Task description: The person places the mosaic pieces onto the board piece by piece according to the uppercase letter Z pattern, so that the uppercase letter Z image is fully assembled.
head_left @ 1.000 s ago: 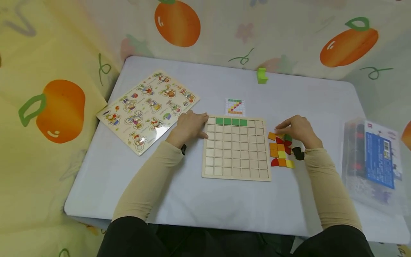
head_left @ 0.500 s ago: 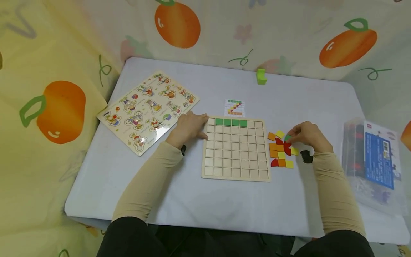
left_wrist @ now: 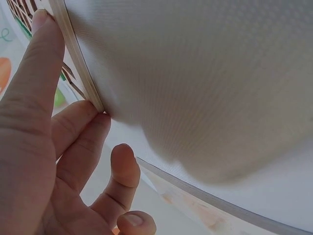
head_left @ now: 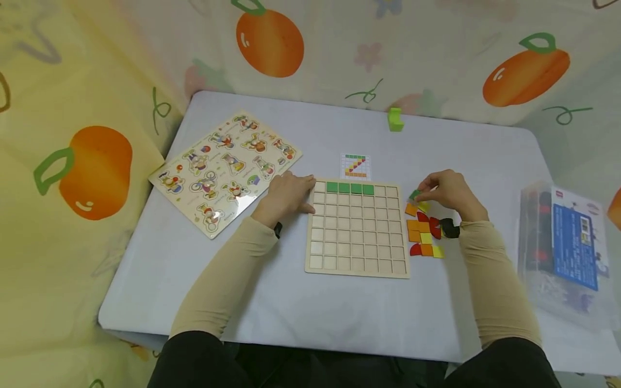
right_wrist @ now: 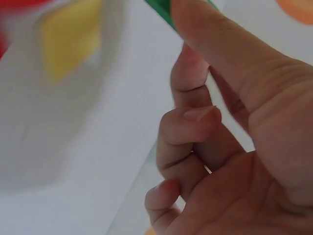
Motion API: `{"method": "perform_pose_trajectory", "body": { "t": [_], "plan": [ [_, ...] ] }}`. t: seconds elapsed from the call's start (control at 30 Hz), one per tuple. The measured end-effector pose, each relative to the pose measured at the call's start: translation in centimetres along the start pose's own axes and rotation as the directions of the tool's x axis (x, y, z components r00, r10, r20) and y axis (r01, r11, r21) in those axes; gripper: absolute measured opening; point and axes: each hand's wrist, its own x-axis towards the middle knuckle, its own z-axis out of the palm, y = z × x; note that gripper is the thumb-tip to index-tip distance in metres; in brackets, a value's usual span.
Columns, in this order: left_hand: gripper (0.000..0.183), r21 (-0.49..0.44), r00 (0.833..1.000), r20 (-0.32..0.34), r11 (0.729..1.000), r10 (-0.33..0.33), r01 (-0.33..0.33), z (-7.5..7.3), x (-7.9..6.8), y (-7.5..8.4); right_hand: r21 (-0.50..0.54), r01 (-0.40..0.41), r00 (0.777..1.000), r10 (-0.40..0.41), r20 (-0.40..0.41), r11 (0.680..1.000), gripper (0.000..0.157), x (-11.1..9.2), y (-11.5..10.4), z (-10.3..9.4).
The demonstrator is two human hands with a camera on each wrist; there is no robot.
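Pinching a green tile (head_left: 414, 195) between thumb and fingertip of the right grip (head_left: 448, 189), holding the lower fingers bent. Positioning the tile just beyond an orange tile (head_left: 411, 209), right of a grid board (head_left: 357, 237). Resting the left grip (head_left: 287, 196), with thumb and forefinger apart, against the board's left edge. Holding both forearms (head_left: 499, 285) over a white table (head_left: 359, 307). Facing fruit-printed hangings (head_left: 335, 70).
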Motion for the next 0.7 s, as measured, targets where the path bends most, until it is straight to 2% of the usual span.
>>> {"method": "perform_pose_trajectory", "body": {
  "t": [0.27,0.4,0.7],
  "plan": [
    [0.085,-0.014,1.0,0.029,1.0,-0.01,0.01,0.5,0.1,0.0,0.037,0.103,0.994,-0.105,0.035,0.994,0.022,3.1,-3.4,1.8],
    [0.085,-0.01,1.0,0.022,1.0,-0.014,0.014,0.7,0.1,-0.1,0.034,0.141,0.987,-0.143,0.067,0.989,0.02,4.2,-4.7,2.6],
    [0.085,-0.006,1.0,0.003,1.0,-0.012,0.012,0.4,0.0,-0.2,-0.057,0.122,0.988,-0.116,0.104,0.991,0.02,5.3,-5.9,2.9]
  ]
}}
